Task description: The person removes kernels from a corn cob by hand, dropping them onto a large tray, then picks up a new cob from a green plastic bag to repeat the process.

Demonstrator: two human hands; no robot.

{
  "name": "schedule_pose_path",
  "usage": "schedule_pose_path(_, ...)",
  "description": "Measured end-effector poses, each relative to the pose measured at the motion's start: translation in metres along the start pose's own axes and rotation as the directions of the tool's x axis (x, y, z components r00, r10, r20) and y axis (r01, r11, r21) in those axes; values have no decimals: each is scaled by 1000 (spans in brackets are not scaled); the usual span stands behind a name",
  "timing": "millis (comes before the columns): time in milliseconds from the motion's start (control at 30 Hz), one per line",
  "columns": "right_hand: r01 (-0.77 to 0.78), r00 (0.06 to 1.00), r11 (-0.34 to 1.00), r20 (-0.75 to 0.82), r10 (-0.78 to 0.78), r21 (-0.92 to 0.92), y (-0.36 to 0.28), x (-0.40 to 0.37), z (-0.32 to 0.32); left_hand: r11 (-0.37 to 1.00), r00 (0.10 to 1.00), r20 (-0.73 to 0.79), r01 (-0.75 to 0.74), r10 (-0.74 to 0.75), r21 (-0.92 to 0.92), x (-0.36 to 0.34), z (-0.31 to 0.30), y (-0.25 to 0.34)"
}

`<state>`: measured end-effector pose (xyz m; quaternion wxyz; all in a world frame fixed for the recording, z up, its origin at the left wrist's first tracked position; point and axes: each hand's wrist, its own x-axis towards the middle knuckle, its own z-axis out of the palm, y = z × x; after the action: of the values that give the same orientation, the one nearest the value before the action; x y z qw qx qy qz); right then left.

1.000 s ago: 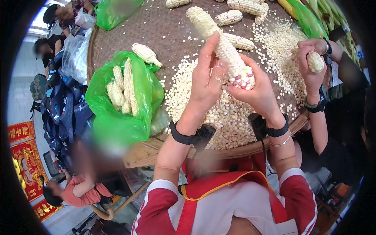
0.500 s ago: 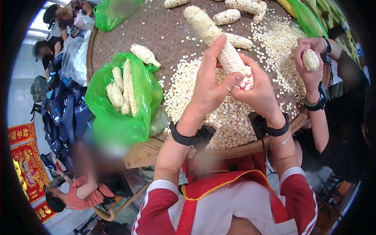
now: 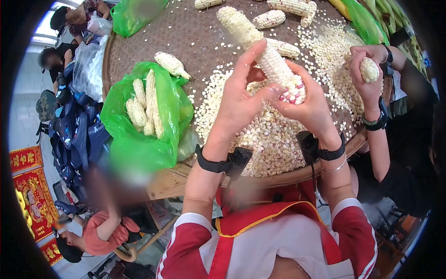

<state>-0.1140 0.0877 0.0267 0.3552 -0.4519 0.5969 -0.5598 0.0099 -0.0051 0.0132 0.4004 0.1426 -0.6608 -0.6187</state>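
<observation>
Between my hands is a corn cob (image 3: 274,65), mostly stripped, with white and dark-red kernels left at its near end. My left hand (image 3: 244,95) holds it from the left, its thumb pressed near the remaining kernels. From the right, my right hand (image 3: 309,104) is wrapped round that near end. Under both hands lies a heap of loose kernels (image 3: 269,149) on a round woven tray (image 3: 200,42). Several unstripped cobs, among them a short cob (image 3: 269,19), rest at the far side.
On the left, a green plastic bag (image 3: 174,116) holds several bare cobs (image 3: 151,100), with another corn cob (image 3: 171,64) beside it. At right, a co-worker's hands (image 3: 367,83) hold a cob. More green plastic (image 3: 364,23) and husks lie at the far right.
My hands have shifted slightly apart, and my left thumb has moved up off the kernels' lower edge, so more of the cob's near end shows. A person at lower left has leaned.
</observation>
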Motion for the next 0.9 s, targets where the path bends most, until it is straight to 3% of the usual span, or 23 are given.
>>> schedule_pose_path(67,-1,1000,1000,-10,1,27,0,0,0,998,998,-19,54,-55,-44,0,-5,3)
schedule_pose_path(133,-1,1000,999,-21,2,53,2,0,0,989,998,-59,2,7,150,-2,-10,2)
schedule_pose_path(267,71,996,994,-54,-75,-84,10,3,1,965,998,-65,22,-5,262,-2,-7,9)
schedule_pose_path(333,117,990,980,-63,-129,-161,11,4,2,873,989,-9,-128,150,471,-2,-7,10)
schedule_pose_path(367,172,978,949,-71,-197,-263,11,4,3,873,989,-9,-127,148,471,-2,-3,12)
schedule_pose_path(400,221,962,905,-72,-264,-364,10,4,4,887,983,-108,-84,148,454,-2,5,14)
schedule_pose_path(433,222,962,904,-71,-264,-365,8,4,5,901,967,-207,-44,146,431,-1,10,15)
schedule_pose_path(467,225,959,890,-71,-274,-396,5,3,6,901,967,-208,-44,147,431,-1,11,14)
schedule_pose_path(533,230,956,876,-68,-284,-425,4,3,8,942,971,-239,70,11,329,-1,12,10)
schedule_pose_path(633,245,950,871,-72,-302,-427,7,1,9,970,994,-114,34,-7,242,-2,12,-1)
schedule_pose_path(733,245,952,885,-74,-296,-396,7,2,9,945,996,-81,71,-48,319,-3,11,2)
schedule_pose_path(900,272,948,889,-59,-314,-367,8,-1,13,974,983,-180,5,37,227,-1,13,-4)
